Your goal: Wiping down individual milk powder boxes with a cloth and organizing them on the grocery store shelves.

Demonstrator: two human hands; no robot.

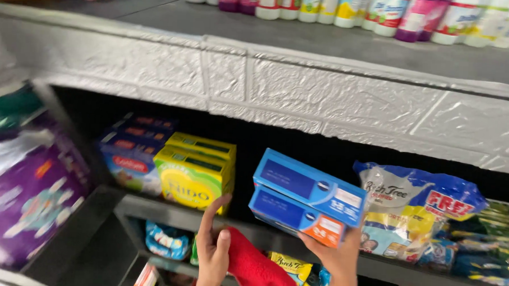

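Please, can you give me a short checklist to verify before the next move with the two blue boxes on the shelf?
1. Right hand supports the two stacked blue boxes from below: ok.
2. Left hand holds the red cloth and does not touch the boxes: ok.
3. Boxes lie aligned on each other: ok, both tilted alike.
4. Free shelf space between the yellow boxes and the blue bag: ok.
5. Boxes rest on the shelf edge: cannot tell.

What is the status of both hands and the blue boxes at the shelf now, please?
Left hand holds red cloth, fingers up. Right hand grips two stacked blue boxes from below, at shelf edge. Yellow boxes left, blue bag right, close beside.
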